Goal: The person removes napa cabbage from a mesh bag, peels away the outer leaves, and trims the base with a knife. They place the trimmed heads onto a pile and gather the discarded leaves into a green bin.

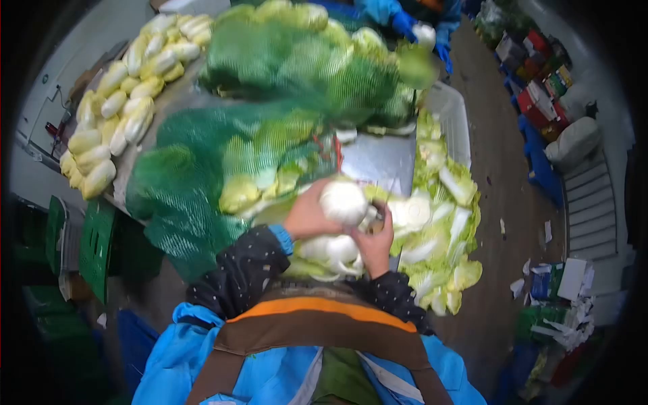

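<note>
A pale cabbage head is held between my two hands over the near edge of the table. My left hand is wrapped round its left side. My right hand has its fingers bent against the cabbage's lower right side. Below the hands lie more white cabbage pieces. Left of them, a green mesh bag lies open with leafy cabbage in it. Loose outer leaves are heaped to the right of my right hand.
Trimmed yellow-white cabbages are piled at the back left. Another full mesh bag lies across the back. A co-worker's blue-gloved hands hold a cabbage beyond it. A white crate stands behind the leaves; green crates stand left.
</note>
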### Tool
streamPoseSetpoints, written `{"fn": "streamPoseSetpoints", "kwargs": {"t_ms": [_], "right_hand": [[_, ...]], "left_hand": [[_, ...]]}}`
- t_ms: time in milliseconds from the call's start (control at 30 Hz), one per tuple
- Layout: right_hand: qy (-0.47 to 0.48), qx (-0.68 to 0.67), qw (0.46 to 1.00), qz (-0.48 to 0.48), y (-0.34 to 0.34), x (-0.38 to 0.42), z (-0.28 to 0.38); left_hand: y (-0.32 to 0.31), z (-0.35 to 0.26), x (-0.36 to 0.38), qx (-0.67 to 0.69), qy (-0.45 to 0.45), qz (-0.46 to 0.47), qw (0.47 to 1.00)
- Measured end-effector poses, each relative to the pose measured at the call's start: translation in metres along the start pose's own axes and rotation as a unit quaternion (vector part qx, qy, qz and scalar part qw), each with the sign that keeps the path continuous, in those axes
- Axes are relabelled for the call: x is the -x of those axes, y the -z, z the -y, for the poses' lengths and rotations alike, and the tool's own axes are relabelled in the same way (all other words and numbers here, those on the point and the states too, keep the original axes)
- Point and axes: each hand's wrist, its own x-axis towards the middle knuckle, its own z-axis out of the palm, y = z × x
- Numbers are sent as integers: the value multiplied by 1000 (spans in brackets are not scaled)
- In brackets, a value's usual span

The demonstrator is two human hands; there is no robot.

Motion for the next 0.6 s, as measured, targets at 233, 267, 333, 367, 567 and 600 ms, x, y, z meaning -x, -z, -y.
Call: {"fn": "streamPoseSetpoints", "kwargs": {"t_ms": [233, 267, 333, 367, 567, 600], "right_hand": [[81, 183, 978, 56, 16, 14, -66], [43, 122, 991, 34, 14, -1, -49], [6, -32, 999, 29, 16, -23, 10], [0, -123, 992, 41, 18, -35, 64], [360, 29, 932, 26, -35, -64, 183], [427, 56, 902, -10, -34, -61, 173]], "left_hand": [[104, -72, -25, 347, -5, -30, 938], [116, -91, -30, 304, -73, -58, 948], [130, -131, -34, 252, -157, -87, 951], [128, -151, -33, 195, -171, -130, 957], [100, -156, -35, 295, -105, -185, 931], [107, -143, -38, 291, -136, -162, 933]]}}
